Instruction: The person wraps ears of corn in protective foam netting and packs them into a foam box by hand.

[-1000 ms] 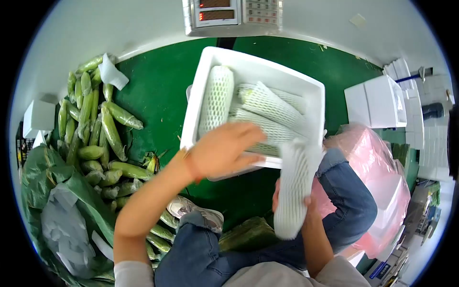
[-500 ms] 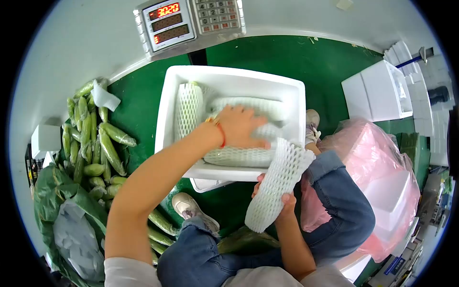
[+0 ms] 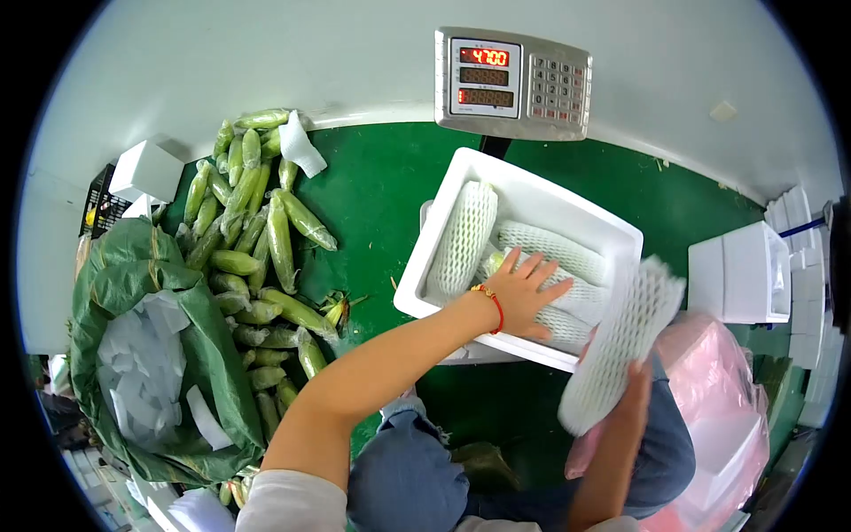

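Observation:
My left hand (image 3: 525, 297), with a red cord bracelet, lies palm down and fingers spread over foam-netted pieces (image 3: 576, 293) in a white foam box (image 3: 417, 279). Another foam-netted piece (image 3: 466, 235) stands along the box's left wall. My right hand (image 3: 631, 395), blurred by motion, grips a long white foam net sleeve (image 3: 612, 359) beside the box's right corner. Whatever the sleeve contains cannot be made out. A scale display (image 3: 512, 84) behind the box reads 4.700.
Several plastic-wrapped ears of corn (image 3: 279, 239) lie on the green floor at left. A green sack (image 3: 97, 310) holding white foam pieces stands nearby. White foam boxes (image 3: 731, 275) and pink plastic wrap (image 3: 700, 372) are at right.
The view has shifted left, so things appear farther right. The scale reading went from 3.020 to 4.700. My left hand stays over the netted pieces; my right hand still holds the sleeve.

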The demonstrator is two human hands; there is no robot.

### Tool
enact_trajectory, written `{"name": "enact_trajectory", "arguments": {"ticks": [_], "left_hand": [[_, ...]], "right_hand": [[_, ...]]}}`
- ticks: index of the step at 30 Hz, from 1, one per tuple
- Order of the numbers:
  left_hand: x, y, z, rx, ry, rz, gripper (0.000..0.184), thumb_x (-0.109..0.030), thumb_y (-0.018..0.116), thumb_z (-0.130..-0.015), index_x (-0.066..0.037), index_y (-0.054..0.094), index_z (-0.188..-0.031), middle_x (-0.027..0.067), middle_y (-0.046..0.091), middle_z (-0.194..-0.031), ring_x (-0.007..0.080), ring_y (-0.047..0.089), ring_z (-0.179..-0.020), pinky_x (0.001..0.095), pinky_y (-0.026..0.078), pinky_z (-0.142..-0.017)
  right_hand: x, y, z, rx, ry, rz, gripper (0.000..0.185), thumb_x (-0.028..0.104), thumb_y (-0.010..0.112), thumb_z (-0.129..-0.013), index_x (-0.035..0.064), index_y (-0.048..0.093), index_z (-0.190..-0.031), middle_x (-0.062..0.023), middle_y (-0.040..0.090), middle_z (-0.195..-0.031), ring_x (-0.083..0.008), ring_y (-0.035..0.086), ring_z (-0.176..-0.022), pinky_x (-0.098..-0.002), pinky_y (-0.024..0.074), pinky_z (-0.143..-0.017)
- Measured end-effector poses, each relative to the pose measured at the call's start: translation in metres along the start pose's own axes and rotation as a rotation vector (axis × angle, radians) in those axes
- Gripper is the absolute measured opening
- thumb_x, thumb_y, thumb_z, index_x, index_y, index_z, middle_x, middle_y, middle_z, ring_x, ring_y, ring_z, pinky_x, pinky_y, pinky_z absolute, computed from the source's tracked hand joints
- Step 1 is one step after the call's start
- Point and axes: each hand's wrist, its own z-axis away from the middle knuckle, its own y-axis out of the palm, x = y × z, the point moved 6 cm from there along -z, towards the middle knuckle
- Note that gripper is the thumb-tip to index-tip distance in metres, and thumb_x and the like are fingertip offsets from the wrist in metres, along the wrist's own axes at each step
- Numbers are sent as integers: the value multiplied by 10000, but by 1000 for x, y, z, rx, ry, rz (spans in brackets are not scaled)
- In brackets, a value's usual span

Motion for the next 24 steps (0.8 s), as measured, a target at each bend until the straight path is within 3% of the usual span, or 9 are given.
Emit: {"name": "enact_trajectory", "arguments": {"ticks": [4, 6, 10, 12, 15, 17, 20, 22, 24], "left_hand": [[-4, -4, 5, 62, -16, 120, 780, -623, 469, -846, -150, 314, -1446, 198, 271, -1480, 387, 228, -1378, 588, 138, -1104], [-7, -9, 10, -3, -18, 118, 724, -566, 504, -854, -129, 365, -1414, 192, 335, -1439, 365, 277, -1358, 568, 180, -1101], [-16, -37, 38, -171, 44, 109, 601, -436, 615, -826, -110, 488, -1314, 155, 475, -1311, 310, 429, -1246, 488, 328, -1041], [-28, -97, 92, -537, 182, 262, 465, -353, 675, -785, -93, 596, -1163, 104, 585, -1136, 268, 559, -1039, 397, 443, -880], [-8, -117, 190, -733, -66, 380, 299, -227, 742, -718, -68, 668, -960, 72, 624, -813, 242, 588, -694, 346, 469, -628], [13, -93, 258, -818, -381, 544, 212, -79, 666, -715, -35, 657, -922, 93, 590, -713, 213, 537, -562, 311, 431, -516], [13, -53, 346, -905, -776, 527, 88, -89, 593, -793, -3, 601, -808, 84, 537, -614, 155, 494, -504, 273, 393, -492], [-1, -34, 378, -860, -917, 592, 171, -117, 501, -874, 1, 561, -765, 31, 496, -600, 86, 421, -540, 243, 329, -510], [-13, -18, 394, -854, -998, 622, 283, -203, 539, -923, 1, 548, -727, 14, 496, -584, 70, 405, -538, 244, 322, -498]], "right_hand": [[65, 83, -67, 169, -655, 1463, 636, 166, 720, -715, 53, 475, -1291, -134, 568, -1169, -319, 582, -996, -436, 477, -861], [23, 94, -106, 320, -677, 1840, 514, 165, 660, -785, 150, 532, -1282, -104, 539, -1222, -304, 524, -1070, -440, 393, -937], [-30, 51, -142, 273, -833, 1857, 448, 188, 576, -840, 188, 540, -1286, -109, 516, -1256, -295, 475, -1126, -434, 326, -992], [-4, 62, -126, 247, -865, 1771, 404, 207, 527, -873, 178, 546, -1276, -116, 516, -1255, -308, 462, -1142, -441, 317, -997], [47, 64, -94, 95, -995, 1564, 381, 306, 405, -942, 73, 594, -1178, -145, 562, -1180, -332, 488, -1105, -441, 331, -974], [73, 59, -79, 18, -1139, 1446, 491, 384, 322, -976, 11, 608, -1117, -154, 589, -1124, -335, 508, -1075, -437, 341, -960], [100, 58, -63, -69, -1232, 1477, 576, 448, 278, -992, -18, 594, -1112, -166, 585, -1119, -335, 507, -1063, -431, 349, -951], [109, 57, -58, -113, -1266, 1500, 571, 447, 289, -991, -22, 586, -1123, -170, 581, -1124, -336, 505, -1059, -427, 349, -953], [113, 55, -54, -129, -1270, 1487, 535, 425, 330, -986, -23, 574, -1148, -179, 559, -1148, -334, 484, -1079, -425, 345, -962]]}}
